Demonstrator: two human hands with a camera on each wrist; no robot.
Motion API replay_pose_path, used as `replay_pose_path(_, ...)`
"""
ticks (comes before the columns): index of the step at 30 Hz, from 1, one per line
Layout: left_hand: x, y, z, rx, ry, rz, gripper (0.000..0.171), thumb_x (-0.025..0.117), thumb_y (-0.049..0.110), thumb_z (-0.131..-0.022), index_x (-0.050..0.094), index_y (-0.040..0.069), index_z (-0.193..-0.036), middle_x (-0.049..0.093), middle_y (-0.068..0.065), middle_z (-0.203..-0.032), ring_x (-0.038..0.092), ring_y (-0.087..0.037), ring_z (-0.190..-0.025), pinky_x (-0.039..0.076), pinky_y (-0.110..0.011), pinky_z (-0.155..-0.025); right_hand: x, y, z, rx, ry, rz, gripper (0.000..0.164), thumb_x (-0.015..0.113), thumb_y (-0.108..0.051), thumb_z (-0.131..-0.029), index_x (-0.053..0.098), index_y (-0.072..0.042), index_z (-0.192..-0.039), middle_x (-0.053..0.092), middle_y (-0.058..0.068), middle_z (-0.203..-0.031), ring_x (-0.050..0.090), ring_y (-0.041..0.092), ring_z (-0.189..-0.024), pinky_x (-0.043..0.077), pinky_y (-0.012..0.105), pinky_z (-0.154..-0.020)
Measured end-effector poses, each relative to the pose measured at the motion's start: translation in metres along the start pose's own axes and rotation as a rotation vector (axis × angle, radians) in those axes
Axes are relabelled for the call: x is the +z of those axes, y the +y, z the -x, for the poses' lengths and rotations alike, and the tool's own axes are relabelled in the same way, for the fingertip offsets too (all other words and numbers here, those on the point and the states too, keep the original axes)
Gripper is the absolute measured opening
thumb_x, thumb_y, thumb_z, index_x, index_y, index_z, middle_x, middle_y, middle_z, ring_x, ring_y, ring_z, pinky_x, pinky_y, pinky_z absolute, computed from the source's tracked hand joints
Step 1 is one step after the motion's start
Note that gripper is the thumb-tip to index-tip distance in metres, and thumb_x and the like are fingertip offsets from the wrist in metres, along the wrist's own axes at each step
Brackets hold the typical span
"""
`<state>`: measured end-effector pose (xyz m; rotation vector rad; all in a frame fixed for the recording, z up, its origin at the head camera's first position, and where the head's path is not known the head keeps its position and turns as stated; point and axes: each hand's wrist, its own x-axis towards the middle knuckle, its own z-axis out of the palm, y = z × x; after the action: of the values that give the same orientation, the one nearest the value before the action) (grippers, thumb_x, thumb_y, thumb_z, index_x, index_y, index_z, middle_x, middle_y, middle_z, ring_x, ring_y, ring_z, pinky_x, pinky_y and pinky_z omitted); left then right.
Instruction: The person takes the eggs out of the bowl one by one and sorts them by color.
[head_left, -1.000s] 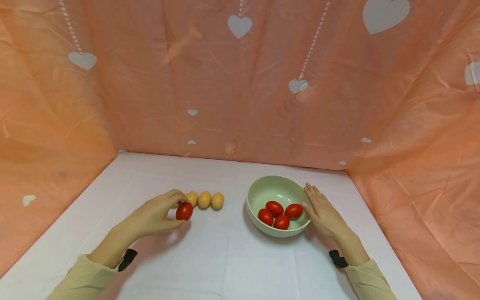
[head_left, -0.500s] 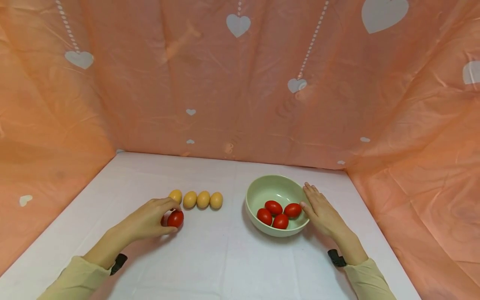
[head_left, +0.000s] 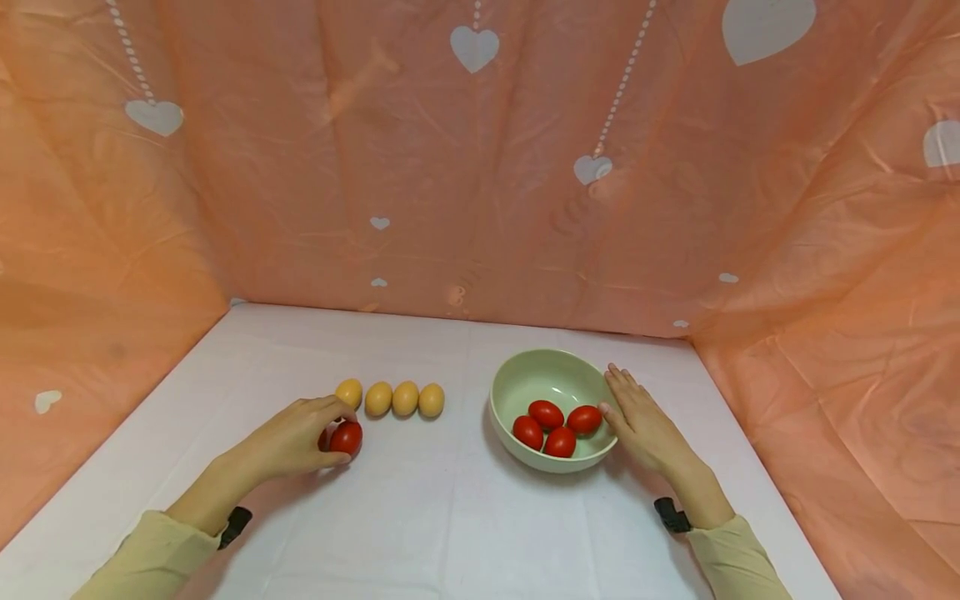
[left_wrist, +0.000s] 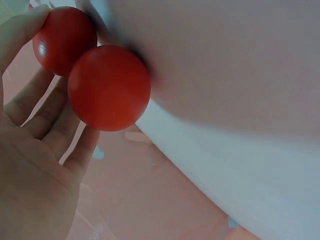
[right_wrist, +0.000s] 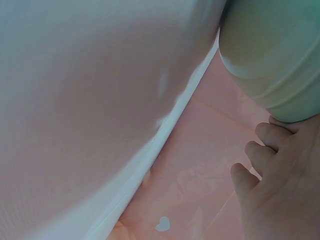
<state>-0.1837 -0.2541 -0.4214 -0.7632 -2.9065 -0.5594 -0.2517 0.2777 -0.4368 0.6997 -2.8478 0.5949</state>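
My left hand (head_left: 300, 439) holds a glossy red egg (head_left: 346, 439) between thumb and fingertips, low over the white table. Tucked nearer the palm is a second red egg (left_wrist: 109, 88), mostly hidden in the head view but large in the left wrist view. Just beyond the fingers, a yellow egg (head_left: 348, 393) begins a row of several on the table. My right hand (head_left: 647, 425) lies with straight fingers along the right side of a pale green bowl (head_left: 525, 379), its thumb at the rim. Inside the bowl sit several red eggs (head_left: 546, 414).
A white cloth (head_left: 450, 533) covers the tabletop. Orange curtain (head_left: 420, 167) with white hearts walls the back and both sides. The rest of the yellow row, such as the end egg (head_left: 431, 401), lies between the left hand and the bowl.
My left hand has moved left and toward me with the red egg, uncovering the leftmost yellow egg. A second red egg now shows by the palm. The right hand and bowl stay put.
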Motion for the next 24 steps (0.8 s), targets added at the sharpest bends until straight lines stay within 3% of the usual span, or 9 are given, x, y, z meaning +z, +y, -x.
replay_pose_path(13, -0.0007, 0.0023, 0.0013, -0.040, -0.017, 0.009, 0.047, 0.094, 0.028, -0.077, 0.068, 0.016, -0.114, 0.069, 0.001, -0.106, 0.064, -0.018, -0.091, 0.057, -0.042, -0.081, 0.0007, 0.0000, 0.0005, -0.003, 0.002, 0.002, 0.065, 0.045, -0.035, -0.111, 0.031, 0.007, -0.159, 0.027, 0.024, -0.167, 0.021, 0.047, -0.154, 0.020, 0.063, -0.122)
replay_pose_path(24, -0.0012, 0.0057, 0.0013, -0.043, -0.009, -0.007, 0.052, 0.092, 0.028, -0.078, 0.068, 0.012, -0.122, 0.070, -0.005, -0.117, 0.065, -0.027, -0.103, 0.053, -0.056, -0.093, -0.0002, -0.0019, 0.0003, -0.002, 0.008, 0.008, 0.065, 0.045, -0.034, -0.111, 0.032, 0.008, -0.158, 0.028, 0.024, -0.167, 0.022, 0.047, -0.154, 0.021, 0.063, -0.122)
